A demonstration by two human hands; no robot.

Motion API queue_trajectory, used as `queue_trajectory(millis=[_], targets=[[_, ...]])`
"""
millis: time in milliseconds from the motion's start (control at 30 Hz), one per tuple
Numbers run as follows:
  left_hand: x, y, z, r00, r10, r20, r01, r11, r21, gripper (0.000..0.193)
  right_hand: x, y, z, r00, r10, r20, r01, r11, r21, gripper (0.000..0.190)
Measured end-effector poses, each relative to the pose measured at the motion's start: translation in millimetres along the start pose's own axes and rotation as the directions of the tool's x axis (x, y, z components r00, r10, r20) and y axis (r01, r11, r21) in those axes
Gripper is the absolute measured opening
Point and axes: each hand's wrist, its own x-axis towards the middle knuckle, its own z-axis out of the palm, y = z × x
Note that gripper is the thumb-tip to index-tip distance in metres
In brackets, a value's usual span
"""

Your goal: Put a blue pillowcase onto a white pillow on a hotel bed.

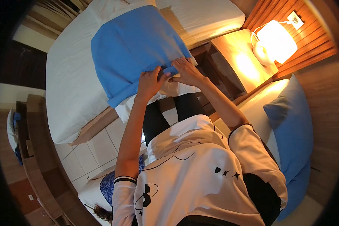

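A blue pillowcase (135, 42) lies over a white pillow (124, 108) on the edge of the white bed before me. White fabric pokes out at the pillowcase's near end, beside my legs. My left hand (150, 83) grips the near hem, thumb pointing right. Just right of it, my right hand (188, 72) pinches the same hem near its right corner. Between the two hands the blue edge looks folded over, and a dark gap shows there. Fingers of both hands partly hide the hem.
A wooden bedside table (251, 67) with a lit lamp (276, 42) stands to the right, its cord running to a wall socket (295, 20). The white bed (70, 84) spreads left. Blue pillows (292, 121) rest on another bed at right. Behind my left arm is blue patterned fabric (107, 183).
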Motion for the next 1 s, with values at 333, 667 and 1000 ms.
queue_trajectory(millis=[333, 667, 1000], targets=[[-5.3, 4.5, 2.7, 0.995, 0.083, 0.055, -0.092, 0.977, 0.194, 0.04, -4.0, 3.6, 12.0, 0.969, -0.044, -0.245, 0.032, 0.998, -0.051, 0.036], [-8.9, 8.1, 4.3, 0.992, 0.117, -0.045, -0.096, 0.938, 0.335, 0.044, -7.6, 8.7, 12.4, 0.901, 0.03, -0.432, -0.092, 0.988, -0.123, 0.039], [-63.5, -47.0, -22.8, 0.954, -0.091, -0.287, 0.223, 0.854, 0.469, 0.045, -27.9, 51.6, 7.3, 0.811, 0.261, -0.523, -0.326, 0.945, -0.035, 0.067]])
